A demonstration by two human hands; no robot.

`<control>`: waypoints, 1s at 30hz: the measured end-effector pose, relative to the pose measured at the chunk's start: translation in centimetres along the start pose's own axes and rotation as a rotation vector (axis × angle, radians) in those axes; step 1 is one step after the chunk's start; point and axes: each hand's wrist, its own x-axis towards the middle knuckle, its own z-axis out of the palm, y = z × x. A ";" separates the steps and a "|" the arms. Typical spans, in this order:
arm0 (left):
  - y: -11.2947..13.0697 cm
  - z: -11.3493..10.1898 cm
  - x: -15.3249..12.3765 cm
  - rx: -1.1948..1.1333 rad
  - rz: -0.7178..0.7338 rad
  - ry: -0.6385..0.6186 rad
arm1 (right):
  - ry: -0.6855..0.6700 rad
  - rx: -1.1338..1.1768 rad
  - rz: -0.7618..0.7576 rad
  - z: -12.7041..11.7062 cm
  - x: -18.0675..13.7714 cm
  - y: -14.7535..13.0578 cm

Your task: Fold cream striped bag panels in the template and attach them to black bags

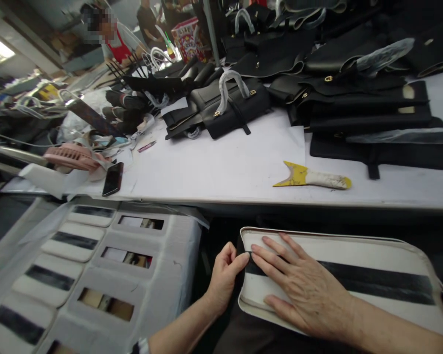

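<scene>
A long white piece point(376, 253) with rounded corners, raised edges and a black strip point(376, 280) along its middle lies across my lap. At its left end, my left hand point(225, 270) is closed, thumb and curled fingers pinching the edge where the strip ends. What lies under the curled fingers is hidden. My right hand point(299, 285) rests flat on top of the piece, fingers stretched and spread toward that same end, partly covering the strip. The right end of the piece runs under my forearm.
A white-topped table ahead bears a yellow forked tool point(310, 178), a phone point(112, 179), a pink fan point(72, 156) and several black handbags point(236, 110). At left, a grey slotted box point(170, 246) holds similar white pieces point(74, 241). A person in a red apron point(120, 51) is far back.
</scene>
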 end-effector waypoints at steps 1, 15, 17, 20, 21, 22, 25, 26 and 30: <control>-0.4 0.4 0.0 0.009 0.040 0.054 | -0.004 -0.016 0.001 -0.1 0.0 -0.1; -1.4 0.9 -2.0 -0.166 0.055 0.035 | -0.002 -0.053 0.002 -0.6 -0.6 -1.2; -1.2 0.4 -1.8 -0.131 0.060 0.034 | -0.022 -0.045 0.011 -0.7 -0.6 -1.2; -0.5 -0.3 -1.1 0.017 0.103 0.002 | -0.047 -0.008 0.025 -0.9 -0.4 -1.0; -0.2 -0.5 -0.8 0.090 0.130 -0.018 | -0.056 0.010 0.035 -1.0 -0.3 -0.9; 0.1 -0.7 -0.6 0.164 0.158 -0.041 | -0.062 0.032 0.045 -1.1 -0.3 -0.7; 0.6 -1.1 -0.1 0.324 0.209 -0.090 | -0.070 0.103 0.076 -1.3 -0.2 -0.3; 0.6 -1.1 0.0 0.356 0.215 -0.089 | -0.067 0.124 0.084 -1.3 -0.2 -0.2; 0.1 -0.9 -0.3 0.404 0.234 -0.044 | -0.034 0.209 0.100 -1.4 -0.5 0.1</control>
